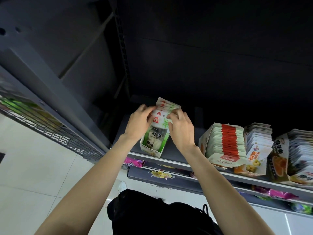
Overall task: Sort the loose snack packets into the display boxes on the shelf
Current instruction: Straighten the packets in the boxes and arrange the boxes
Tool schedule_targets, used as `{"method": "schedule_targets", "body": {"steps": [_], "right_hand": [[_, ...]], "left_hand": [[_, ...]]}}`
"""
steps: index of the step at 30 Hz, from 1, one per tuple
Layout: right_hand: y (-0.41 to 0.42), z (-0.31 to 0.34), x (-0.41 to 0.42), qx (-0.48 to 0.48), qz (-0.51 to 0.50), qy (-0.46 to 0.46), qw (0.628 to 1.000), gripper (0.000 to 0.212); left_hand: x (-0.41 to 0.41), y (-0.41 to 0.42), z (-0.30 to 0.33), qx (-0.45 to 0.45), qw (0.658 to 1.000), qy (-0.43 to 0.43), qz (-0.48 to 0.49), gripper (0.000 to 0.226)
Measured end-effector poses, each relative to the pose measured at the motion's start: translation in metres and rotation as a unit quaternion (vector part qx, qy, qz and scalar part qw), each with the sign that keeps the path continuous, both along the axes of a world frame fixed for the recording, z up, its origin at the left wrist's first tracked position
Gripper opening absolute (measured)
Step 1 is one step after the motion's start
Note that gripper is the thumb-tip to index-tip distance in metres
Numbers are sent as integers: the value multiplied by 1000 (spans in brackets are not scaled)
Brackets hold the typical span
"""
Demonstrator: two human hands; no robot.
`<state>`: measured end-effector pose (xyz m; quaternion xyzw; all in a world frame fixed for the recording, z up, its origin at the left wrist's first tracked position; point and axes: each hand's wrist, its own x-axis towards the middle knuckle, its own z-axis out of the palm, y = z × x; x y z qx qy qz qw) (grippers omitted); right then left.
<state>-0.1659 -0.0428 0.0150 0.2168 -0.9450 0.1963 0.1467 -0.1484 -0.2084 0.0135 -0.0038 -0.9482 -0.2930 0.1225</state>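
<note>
A small white display box (149, 148) stands near the shelf's front edge, with several green and white panda snack packets (156, 134) upright inside it. My left hand (138, 122) grips the left side of the packet row near the tops. My right hand (181, 128) holds the right side, fingers curled over the top edges. The rear packets (166, 103) rise above both hands.
To the right on the grey shelf (169, 161) stand a box of red-striped packets (225, 143), a box of white packets (257, 146) and another box at the far right (298, 156). Purple packets (133, 162) lie on the lower shelves. A wire rack (42, 119) is at left.
</note>
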Motion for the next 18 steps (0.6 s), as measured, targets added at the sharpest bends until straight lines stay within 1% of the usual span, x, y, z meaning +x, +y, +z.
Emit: {"method": "schedule_targets", "body": {"steps": [1, 3, 4, 5, 7, 9, 10, 14, 16, 18], "right_hand": [[-1, -1, 1, 8, 6, 4, 1000, 30], [-2, -3, 3, 6, 19, -10, 1000, 28], [-2, -4, 3, 4, 24, -17, 1000, 27], [-2, -4, 4, 4, 29, -22, 999, 27], [0, -5, 5, -5, 40, -25, 999, 27], [2, -3, 3, -29, 53, -23, 998, 27], [3, -2, 2, -44, 53, -26, 997, 26], [7, 0, -6, -78, 24, -65, 995, 16], [7, -2, -8, -102, 12, -81, 991, 19], [9, -3, -12, -118, -15, -64, 991, 27]], "left_hand": [[-1, -2, 1, -40, 999, -4, -7, 39], [0, -3, 3, -108, 994, 19, -20, 42], [2, -3, 3, -136, 989, 37, -37, 45], [3, -1, 2, -160, 984, 38, -68, 48], [5, 6, -2, -186, 975, -14, -124, 57], [3, 12, -6, -172, 975, -73, -121, 58], [0, 14, -7, -162, 977, -84, -112, 57], [-12, 16, -8, -158, 976, -92, -119, 52], [-13, 13, -10, -155, 975, -95, -128, 52], [-13, 11, -10, -128, 979, -84, -136, 53]]}}
